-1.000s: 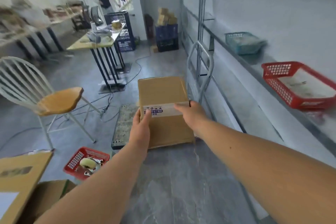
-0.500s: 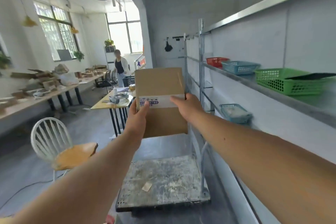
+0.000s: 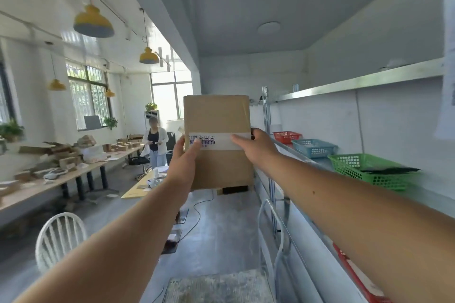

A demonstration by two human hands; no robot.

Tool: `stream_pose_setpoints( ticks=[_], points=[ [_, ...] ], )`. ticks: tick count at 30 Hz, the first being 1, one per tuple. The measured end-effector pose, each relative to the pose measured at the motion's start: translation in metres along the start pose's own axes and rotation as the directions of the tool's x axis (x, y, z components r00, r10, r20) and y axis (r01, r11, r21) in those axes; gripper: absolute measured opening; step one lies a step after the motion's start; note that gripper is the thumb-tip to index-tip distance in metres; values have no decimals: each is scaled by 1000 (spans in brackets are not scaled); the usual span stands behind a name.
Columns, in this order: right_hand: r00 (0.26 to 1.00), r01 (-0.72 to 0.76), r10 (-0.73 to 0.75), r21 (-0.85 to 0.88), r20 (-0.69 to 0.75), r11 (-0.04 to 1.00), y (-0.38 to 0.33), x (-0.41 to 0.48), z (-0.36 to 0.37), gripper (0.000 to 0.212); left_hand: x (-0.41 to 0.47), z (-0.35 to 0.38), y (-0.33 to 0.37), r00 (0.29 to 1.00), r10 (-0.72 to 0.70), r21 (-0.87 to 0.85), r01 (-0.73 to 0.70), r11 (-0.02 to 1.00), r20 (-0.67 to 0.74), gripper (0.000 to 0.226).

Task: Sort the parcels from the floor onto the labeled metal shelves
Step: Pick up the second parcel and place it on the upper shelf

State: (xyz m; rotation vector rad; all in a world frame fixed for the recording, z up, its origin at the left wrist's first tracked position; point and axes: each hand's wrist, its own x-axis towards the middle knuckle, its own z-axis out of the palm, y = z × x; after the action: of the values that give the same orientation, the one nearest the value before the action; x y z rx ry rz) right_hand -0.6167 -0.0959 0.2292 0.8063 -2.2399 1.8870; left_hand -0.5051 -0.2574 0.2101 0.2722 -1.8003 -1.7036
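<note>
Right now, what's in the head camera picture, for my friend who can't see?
A left hand and a right hand hold up a brown cardboard parcel. On the right, a metal shelf carries a red basket, a blue basket and a green basket.

Chair (image 3: 60, 238): white, stood lower left.
Lamps (image 3: 93, 23): yellow, hung from the ceiling.
Person (image 3: 155, 145): stood far back by a long table (image 3: 37, 188).
Cart (image 3: 221, 286): sat bottom centre.
</note>
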Motion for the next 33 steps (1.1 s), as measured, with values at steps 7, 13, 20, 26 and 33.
stream_pose_setpoints(
  ticks=[7, 13, 20, 26, 33],
  points=[
    [996, 78, -78, -13, -38, 997, -55, 10, -28, 71, 10, -2, 57, 998, 4, -25, -3, 1000, 68, 64],
    [994, 96, -96, -13, -48, 995, -82, 16, -50, 83, 23, -5, 92, 992, -2, -28, 5, 1000, 124, 52],
    [999, 42, -42, 25, -8, 999, -84, 16, -54, 62, 20, -7, 117, 985, -42, -40, 49, 998, 169, 67],
    [999, 51, -51, 89, -1, 995, -86, 20, -52, 66, 18, -6, 123, 984, -72, -75, 86, 993, 165, 76],
    [999, 5, -12, 182, 34, 983, -87, 25, -45, 65, 23, -12, 123, 986, -75, -60, 85, 995, 147, 78]
  ],
)
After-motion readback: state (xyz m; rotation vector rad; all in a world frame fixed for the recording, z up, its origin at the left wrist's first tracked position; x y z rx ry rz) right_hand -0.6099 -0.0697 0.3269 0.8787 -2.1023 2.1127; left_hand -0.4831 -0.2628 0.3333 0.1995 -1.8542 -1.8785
